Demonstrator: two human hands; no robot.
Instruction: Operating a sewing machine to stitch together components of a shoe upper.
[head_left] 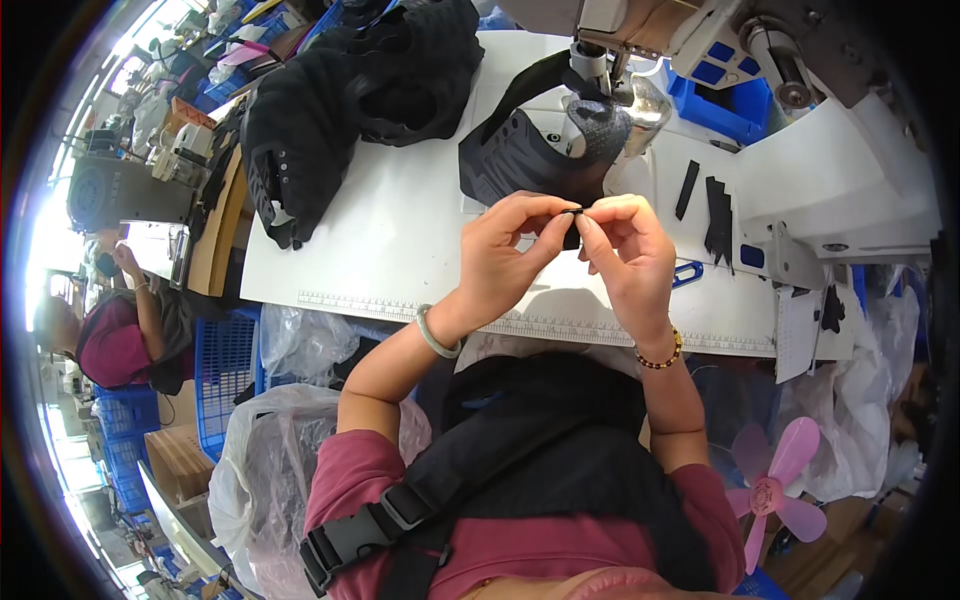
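Observation:
My left hand (pixel 508 246) and my right hand (pixel 632 250) meet above the front part of the white table. The thumb and forefinger of each pinch a small black strip (pixel 572 240), which looks folded between the fingertips and mostly hidden by them. Just beyond my hands, a black shoe upper (pixel 520 165) with a raised pattern lies under the head of a sewing machine (pixel 610 75). To the right of my right hand are more black strips (pixel 718 218), a single strip (pixel 688 190) and a blue-handled tool (pixel 688 273), probably thread snips.
Black shoe uppers (pixel 405 85) are heaped at the back left of the table (pixel 400 220). A blue bin (pixel 725 108) stands behind the machine. Plastic bags (pixel 280 470) and a pink fan (pixel 768 495) are below the table edge. Another person (pixel 120 335) sits far left.

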